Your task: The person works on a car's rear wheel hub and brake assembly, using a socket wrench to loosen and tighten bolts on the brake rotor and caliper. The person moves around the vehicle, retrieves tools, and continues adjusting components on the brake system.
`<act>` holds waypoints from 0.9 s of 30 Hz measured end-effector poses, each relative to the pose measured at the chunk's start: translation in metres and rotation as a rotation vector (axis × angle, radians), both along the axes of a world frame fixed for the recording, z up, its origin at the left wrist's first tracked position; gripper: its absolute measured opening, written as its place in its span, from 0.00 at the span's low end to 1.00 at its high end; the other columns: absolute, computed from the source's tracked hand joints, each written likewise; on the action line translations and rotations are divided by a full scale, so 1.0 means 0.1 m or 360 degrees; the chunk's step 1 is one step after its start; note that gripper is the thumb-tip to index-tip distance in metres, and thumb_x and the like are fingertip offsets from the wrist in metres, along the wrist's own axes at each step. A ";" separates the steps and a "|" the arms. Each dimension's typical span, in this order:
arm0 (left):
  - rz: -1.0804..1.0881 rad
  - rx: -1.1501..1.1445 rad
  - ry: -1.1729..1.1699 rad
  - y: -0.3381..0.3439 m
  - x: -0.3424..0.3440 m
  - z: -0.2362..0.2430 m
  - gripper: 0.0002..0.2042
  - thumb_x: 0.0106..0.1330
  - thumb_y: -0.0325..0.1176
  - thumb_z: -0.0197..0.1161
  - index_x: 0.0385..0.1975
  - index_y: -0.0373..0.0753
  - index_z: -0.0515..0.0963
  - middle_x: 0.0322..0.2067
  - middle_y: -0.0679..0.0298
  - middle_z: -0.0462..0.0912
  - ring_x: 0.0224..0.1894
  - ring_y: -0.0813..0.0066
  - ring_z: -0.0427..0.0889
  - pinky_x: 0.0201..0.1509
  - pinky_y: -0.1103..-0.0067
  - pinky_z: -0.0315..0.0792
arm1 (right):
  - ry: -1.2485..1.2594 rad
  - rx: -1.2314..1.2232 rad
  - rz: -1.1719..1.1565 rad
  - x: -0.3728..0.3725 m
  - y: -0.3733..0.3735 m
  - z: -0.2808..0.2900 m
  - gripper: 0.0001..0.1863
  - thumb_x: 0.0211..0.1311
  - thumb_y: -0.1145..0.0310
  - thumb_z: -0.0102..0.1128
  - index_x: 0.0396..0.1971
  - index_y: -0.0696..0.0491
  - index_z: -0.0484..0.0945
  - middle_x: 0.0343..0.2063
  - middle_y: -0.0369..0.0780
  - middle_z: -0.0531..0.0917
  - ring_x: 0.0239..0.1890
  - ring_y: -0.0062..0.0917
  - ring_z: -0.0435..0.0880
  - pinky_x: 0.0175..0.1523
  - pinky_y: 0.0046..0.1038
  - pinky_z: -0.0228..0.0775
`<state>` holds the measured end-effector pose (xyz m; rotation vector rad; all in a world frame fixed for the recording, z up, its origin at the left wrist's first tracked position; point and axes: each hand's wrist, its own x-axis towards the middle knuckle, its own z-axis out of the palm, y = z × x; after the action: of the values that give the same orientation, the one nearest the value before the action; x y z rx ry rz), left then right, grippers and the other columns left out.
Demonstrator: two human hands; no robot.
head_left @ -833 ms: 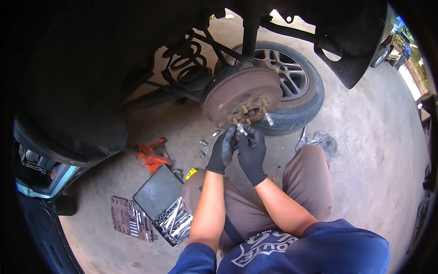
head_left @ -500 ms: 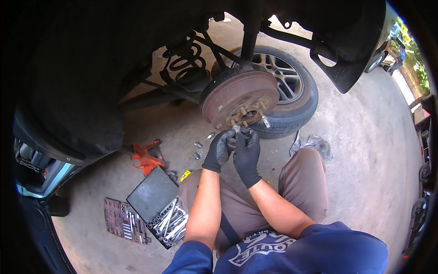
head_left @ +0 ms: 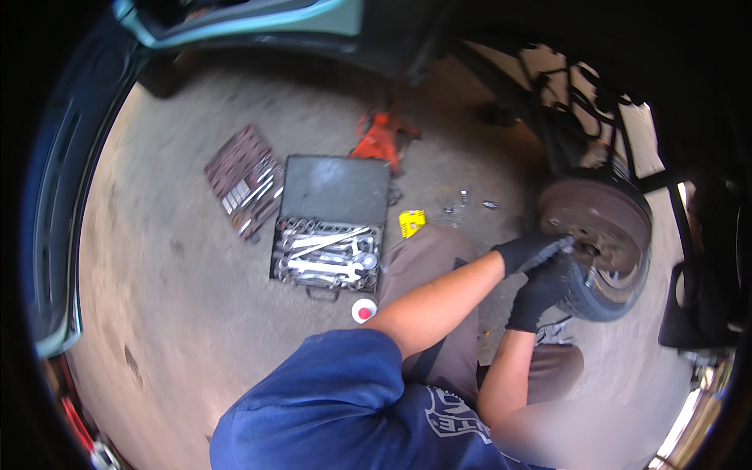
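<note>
My gloved left hand (head_left: 529,254) is at the lower studs of the rusty brake drum (head_left: 583,205), its fingers closed around a small silver lug nut (head_left: 567,246). My gloved right hand (head_left: 540,294) is just below it, close to the same nut; motion blur and overlap hide what its fingers do. Behind the drum, a wheel with a tire (head_left: 607,309) lies on the floor. A few loose silver parts (head_left: 490,205) lie left of the drum.
An open metal wrench case (head_left: 335,188), a socket set case (head_left: 239,180), an orange jack (head_left: 374,145), a yellow object (head_left: 411,222) and a round white container (head_left: 363,311) lie on the concrete floor (head_left: 157,266). Dark car bodywork arches over the top and left.
The camera has swung leftward, so the drum and my hands now appear at the right and the tool cases in the middle. Both hands remain at the lower studs.
</note>
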<state>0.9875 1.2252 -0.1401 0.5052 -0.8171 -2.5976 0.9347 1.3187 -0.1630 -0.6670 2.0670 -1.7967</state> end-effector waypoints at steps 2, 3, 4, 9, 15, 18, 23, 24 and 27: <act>-0.0032 0.0096 0.0019 -0.01 -0.02 -0.05 0.12 0.70 0.44 0.62 0.28 0.44 0.83 0.24 0.71 0.81 0.23 0.83 0.75 0.26 0.86 0.66 | -0.0453 -0.0241 0.0117 -0.06 0.01 0.03 0.21 0.76 0.51 0.49 0.48 0.53 0.78 0.40 0.37 0.83 0.40 0.23 0.82 0.45 0.26 0.74; -0.0071 0.0110 0.0062 -0.02 -0.03 -0.07 0.13 0.71 0.43 0.62 0.27 0.44 0.83 0.23 0.71 0.81 0.23 0.83 0.74 0.26 0.86 0.66 | -0.0848 -0.0496 0.0190 -0.08 0.03 0.05 0.22 0.77 0.48 0.46 0.49 0.51 0.79 0.40 0.36 0.84 0.41 0.23 0.82 0.45 0.24 0.74; -0.0102 0.0132 0.0144 -0.01 -0.05 -0.10 0.13 0.71 0.43 0.61 0.27 0.44 0.82 0.23 0.71 0.81 0.23 0.83 0.74 0.26 0.85 0.65 | -0.0488 -0.0235 0.0187 -0.09 0.07 0.06 0.22 0.77 0.49 0.46 0.50 0.53 0.78 0.42 0.38 0.83 0.43 0.24 0.82 0.48 0.27 0.74; 0.0603 -0.0681 -0.0276 0.08 -0.06 -0.06 0.14 0.58 0.41 0.73 0.33 0.34 0.85 0.27 0.56 0.86 0.30 0.69 0.85 0.36 0.71 0.77 | 0.0995 0.0460 -0.0061 -0.06 0.19 0.00 0.24 0.71 0.57 0.59 0.57 0.59 0.69 0.51 0.49 0.79 0.51 0.33 0.82 0.57 0.36 0.75; 0.0541 -0.1651 -0.0894 0.06 0.44 0.37 0.27 0.57 0.60 0.67 0.35 0.36 0.86 0.34 0.47 0.86 0.38 0.51 0.86 0.46 0.63 0.77 | 0.1636 0.0559 -0.0047 -0.24 0.07 -0.02 0.28 0.66 0.60 0.65 0.59 0.61 0.69 0.51 0.50 0.80 0.54 0.37 0.82 0.57 0.35 0.74; 0.0689 -0.1455 -0.0644 0.19 1.17 0.28 0.25 0.61 0.58 0.64 0.29 0.37 0.84 0.33 0.49 0.85 0.38 0.50 0.85 0.47 0.62 0.76 | 0.0948 0.0670 0.0047 -0.36 0.07 0.11 0.25 0.73 0.58 0.55 0.61 0.60 0.70 0.47 0.48 0.83 0.47 0.36 0.84 0.53 0.34 0.76; 0.1433 -0.1591 -0.1787 0.25 3.55 -0.65 0.16 0.66 0.31 0.57 0.53 0.41 0.81 0.50 0.55 0.83 0.54 0.57 0.81 0.60 0.66 0.73 | -0.1157 -0.0380 0.0930 -0.36 0.04 0.20 0.23 0.73 0.47 0.50 0.49 0.53 0.77 0.33 0.34 0.79 0.28 0.25 0.75 0.33 0.26 0.67; 0.1377 -0.1550 -0.2357 0.27 4.01 -0.84 0.15 0.64 0.31 0.59 0.49 0.41 0.82 0.51 0.56 0.83 0.51 0.56 0.82 0.58 0.65 0.75 | -0.1588 -0.0676 0.1480 -0.35 0.04 0.20 0.22 0.72 0.46 0.51 0.46 0.51 0.78 0.31 0.32 0.77 0.25 0.23 0.73 0.30 0.24 0.64; 0.0566 -0.1468 -0.3273 0.45 5.08 -1.19 0.10 0.62 0.38 0.63 0.41 0.47 0.83 0.44 0.57 0.83 0.46 0.54 0.83 0.50 0.61 0.76 | -0.1327 -0.0304 0.0457 -0.32 0.04 0.14 0.20 0.69 0.43 0.54 0.40 0.46 0.75 0.26 0.30 0.70 0.23 0.19 0.66 0.29 0.20 0.58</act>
<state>1.4950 1.2698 -0.2588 2.4665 -1.7987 -0.3209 0.9026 1.3225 -0.1489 -0.1742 1.1987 -1.7030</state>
